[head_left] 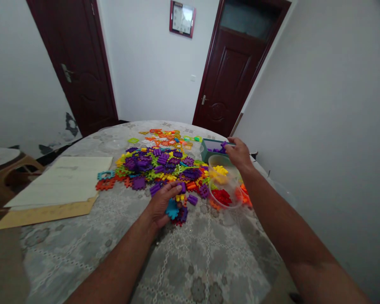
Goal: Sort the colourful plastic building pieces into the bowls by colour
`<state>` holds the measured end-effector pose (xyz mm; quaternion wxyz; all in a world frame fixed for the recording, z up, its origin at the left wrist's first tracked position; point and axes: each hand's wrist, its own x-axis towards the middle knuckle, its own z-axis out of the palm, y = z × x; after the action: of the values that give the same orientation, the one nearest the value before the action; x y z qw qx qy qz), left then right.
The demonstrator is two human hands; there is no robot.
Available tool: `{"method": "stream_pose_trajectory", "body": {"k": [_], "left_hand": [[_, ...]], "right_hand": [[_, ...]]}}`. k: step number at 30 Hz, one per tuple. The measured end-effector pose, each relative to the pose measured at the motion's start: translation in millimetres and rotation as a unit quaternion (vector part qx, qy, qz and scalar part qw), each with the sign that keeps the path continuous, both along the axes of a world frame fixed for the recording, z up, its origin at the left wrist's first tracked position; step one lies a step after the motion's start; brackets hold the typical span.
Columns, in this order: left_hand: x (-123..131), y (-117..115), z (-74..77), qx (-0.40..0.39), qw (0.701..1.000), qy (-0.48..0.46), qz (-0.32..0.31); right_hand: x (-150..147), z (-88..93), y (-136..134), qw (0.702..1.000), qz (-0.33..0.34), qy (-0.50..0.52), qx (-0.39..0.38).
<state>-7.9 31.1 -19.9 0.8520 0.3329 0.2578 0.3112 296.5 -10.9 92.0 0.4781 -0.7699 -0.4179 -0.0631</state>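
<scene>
My left hand is closed at the near edge of the pile, with a purple plastic connector at its thumb and fingertips. Small yellow pieces and a blue gear-shaped piece show by its palm; whether they are held too, I cannot tell. Just beyond lies another purple connector. Over a teal box, my right hand pinches a purple plastic piece. More purple pieces lie inside that box. A heap of gear-shaped plastic pieces spreads between and beyond my hands.
Clear round tubs stand beside my right forearm, one with yellow pieces, another with red pieces. Orange pieces lie partly behind the forearm. Paper sheets rest at the left of the cloth-covered table. A stool stands left.
</scene>
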Motion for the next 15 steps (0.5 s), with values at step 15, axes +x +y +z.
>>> {"method": "stream_pose_trajectory", "body": {"k": [15], "left_hand": [[-1.0,-4.4,-2.9,0.062,0.994,-0.02,-0.087]], "right_hand": [[-162.6,-67.5,-58.3,0.936,0.341,-0.059,-0.069]]}}
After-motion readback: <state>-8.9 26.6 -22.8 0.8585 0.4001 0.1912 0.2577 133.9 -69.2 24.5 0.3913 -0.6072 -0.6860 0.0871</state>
